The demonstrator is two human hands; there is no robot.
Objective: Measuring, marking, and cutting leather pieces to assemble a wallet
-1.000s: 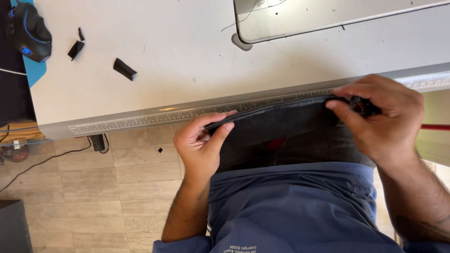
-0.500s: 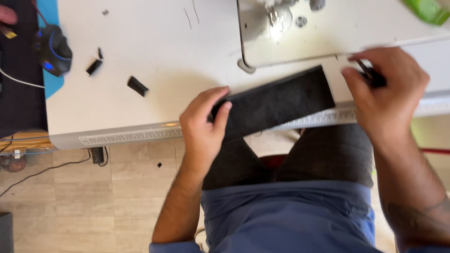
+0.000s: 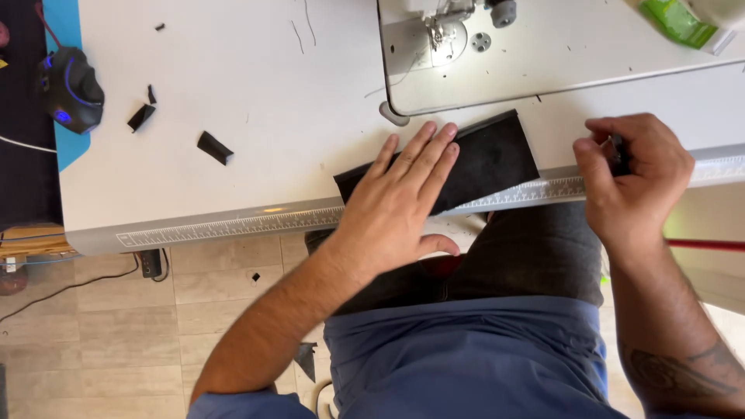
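Observation:
A black rectangular fabric piece lies on the white sewing table, its lower edge over the table's ruler strip. My left hand rests flat on the fabric's left half, fingers spread and pointing up-right. My right hand hovers just right of the fabric over the table edge, fingers pinched on a small dark object that is mostly hidden. The sewing machine stands just behind the fabric.
Small black fabric scraps lie on the table's left part. A dark computer mouse with blue lights sits on a blue pad at far left. A green object rests at the top right. Cables run across the tiled floor.
The fabric went from being held at the table edge up onto the table. My left hand opened and pressed flat on it; my right hand let go of the fabric and moved off it.

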